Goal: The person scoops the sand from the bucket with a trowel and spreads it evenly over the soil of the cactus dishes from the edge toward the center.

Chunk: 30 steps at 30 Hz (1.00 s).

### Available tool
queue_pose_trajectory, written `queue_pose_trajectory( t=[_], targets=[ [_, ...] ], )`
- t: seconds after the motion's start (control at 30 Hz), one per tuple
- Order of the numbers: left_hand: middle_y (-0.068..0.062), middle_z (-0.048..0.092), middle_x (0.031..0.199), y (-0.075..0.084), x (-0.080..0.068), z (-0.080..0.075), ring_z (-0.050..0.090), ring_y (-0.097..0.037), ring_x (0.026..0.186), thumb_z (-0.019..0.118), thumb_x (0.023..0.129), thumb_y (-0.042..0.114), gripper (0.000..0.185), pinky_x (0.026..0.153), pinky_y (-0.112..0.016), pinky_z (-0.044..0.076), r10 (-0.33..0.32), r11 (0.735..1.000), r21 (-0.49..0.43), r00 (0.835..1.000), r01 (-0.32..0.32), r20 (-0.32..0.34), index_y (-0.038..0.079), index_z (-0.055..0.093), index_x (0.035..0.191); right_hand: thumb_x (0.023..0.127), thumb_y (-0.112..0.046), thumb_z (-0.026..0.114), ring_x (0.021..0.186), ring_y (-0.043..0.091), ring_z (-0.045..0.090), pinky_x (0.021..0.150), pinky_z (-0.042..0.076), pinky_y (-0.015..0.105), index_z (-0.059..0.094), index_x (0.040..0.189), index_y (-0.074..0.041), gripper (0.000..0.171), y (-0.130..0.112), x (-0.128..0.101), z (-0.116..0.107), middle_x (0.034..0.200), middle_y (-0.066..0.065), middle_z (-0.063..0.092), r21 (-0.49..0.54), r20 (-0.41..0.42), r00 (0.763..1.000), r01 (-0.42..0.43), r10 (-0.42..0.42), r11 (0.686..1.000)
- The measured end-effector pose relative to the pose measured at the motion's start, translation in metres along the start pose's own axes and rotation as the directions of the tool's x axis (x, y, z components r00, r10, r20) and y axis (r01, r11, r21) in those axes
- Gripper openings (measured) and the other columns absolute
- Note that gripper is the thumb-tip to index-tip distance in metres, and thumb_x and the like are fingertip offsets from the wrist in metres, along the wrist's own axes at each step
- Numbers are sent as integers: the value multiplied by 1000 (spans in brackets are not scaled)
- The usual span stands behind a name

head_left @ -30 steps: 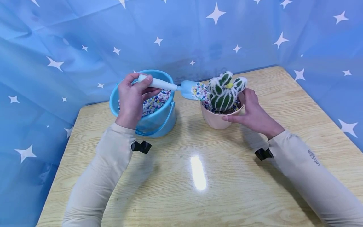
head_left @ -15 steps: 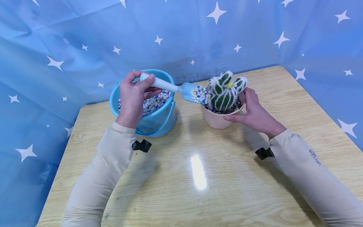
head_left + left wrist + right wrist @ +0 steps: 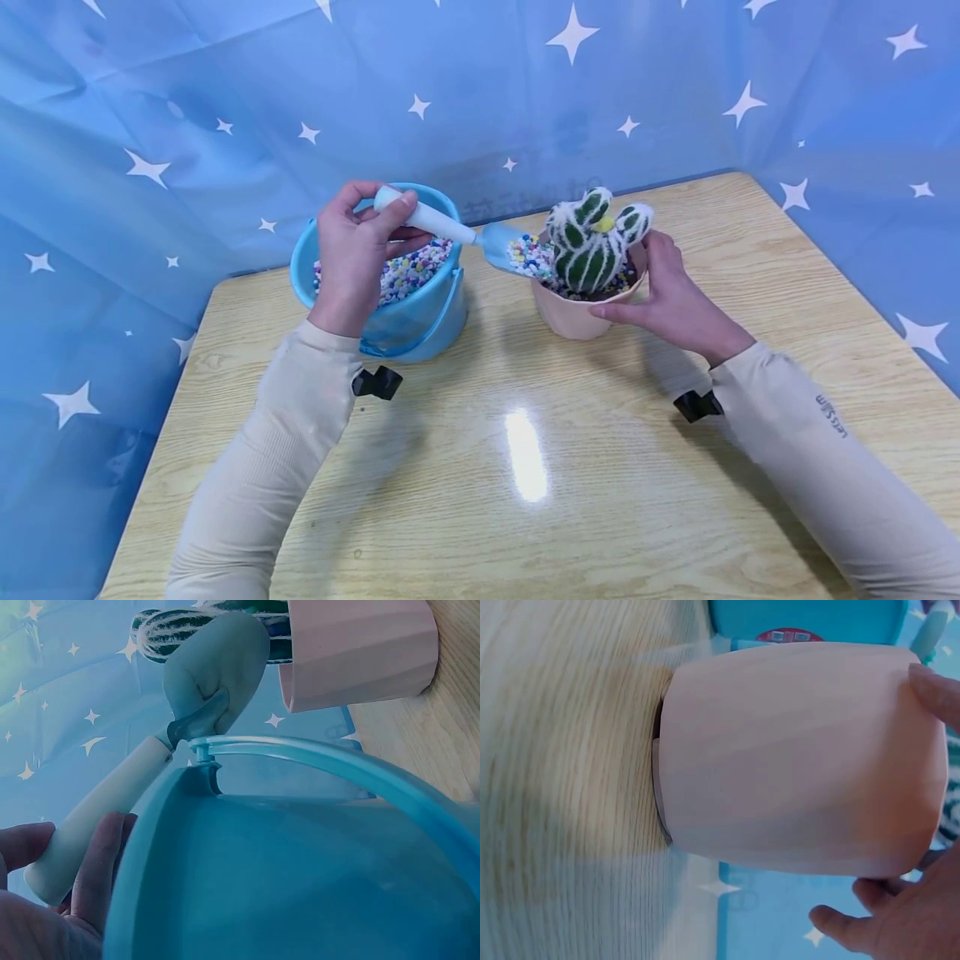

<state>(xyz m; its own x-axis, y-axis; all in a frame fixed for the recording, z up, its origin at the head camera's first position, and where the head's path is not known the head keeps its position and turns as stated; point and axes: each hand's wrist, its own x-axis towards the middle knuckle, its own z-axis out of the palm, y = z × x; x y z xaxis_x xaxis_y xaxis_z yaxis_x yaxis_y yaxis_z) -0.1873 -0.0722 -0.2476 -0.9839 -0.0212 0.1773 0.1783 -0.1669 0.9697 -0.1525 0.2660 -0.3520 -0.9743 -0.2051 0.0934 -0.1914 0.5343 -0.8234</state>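
My left hand [image 3: 358,250] grips the white handle of a small blue scoop [image 3: 450,228] above a blue bucket [image 3: 405,321] filled with coloured pebbles. The scoop's blade [image 3: 217,671] is tilted down over the left rim of a pink pot [image 3: 573,315], with pebbles on it. A green-and-white toy cactus [image 3: 592,242] stands in the pot among pebbles. My right hand [image 3: 667,296] holds the pot's right side, thumb in front and fingers [image 3: 937,690] behind; the pot [image 3: 802,757] rests on the table.
A wooden table [image 3: 525,467] runs toward me. A blue star-print cloth [image 3: 187,108] hangs behind and at both sides. The bucket's handle [image 3: 352,761] lies folded down along its front.
The left hand has lifted the handle end, so the blade now tips further down toward the pot. The pot and the right hand have stayed where they were.
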Motion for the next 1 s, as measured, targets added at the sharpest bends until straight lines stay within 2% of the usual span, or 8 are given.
queue_pose_trajectory(
  t=[0.23,0.47,0.7,1.0],
  targets=[
    [-25,67,105,2,-1,2,72,-31,74,73,90,7,20,71,-42,62,21,1000,16,1000,-21,11,0,58,102,75,-34,88,138,36,14,111,21,66,11,155,-17,113,0,0,1,152,18,12,-25,-29,999,18,-19,1000],
    [-24,69,100,3,-1,8,72,-30,72,74,89,7,20,70,-42,62,51,998,30,998,-52,42,0,58,100,78,-29,87,141,36,8,113,16,65,11,154,-14,109,0,2,-3,155,18,8,18,17,1000,14,-15,1000],
    [-22,69,101,6,-2,15,72,-32,75,76,89,15,26,72,-43,62,69,994,79,994,-76,81,1,58,102,76,-33,88,142,37,7,111,18,67,8,155,-13,114,-1,3,-4,156,18,4,-4,25,999,-37,38,999],
    [-21,69,97,11,-4,21,71,-32,76,80,85,21,34,72,-41,62,86,988,122,992,-98,96,2,61,106,77,-34,87,141,38,8,112,18,67,7,155,-12,114,-1,1,-5,156,19,5,15,48,998,-49,48,999]
  ],
)
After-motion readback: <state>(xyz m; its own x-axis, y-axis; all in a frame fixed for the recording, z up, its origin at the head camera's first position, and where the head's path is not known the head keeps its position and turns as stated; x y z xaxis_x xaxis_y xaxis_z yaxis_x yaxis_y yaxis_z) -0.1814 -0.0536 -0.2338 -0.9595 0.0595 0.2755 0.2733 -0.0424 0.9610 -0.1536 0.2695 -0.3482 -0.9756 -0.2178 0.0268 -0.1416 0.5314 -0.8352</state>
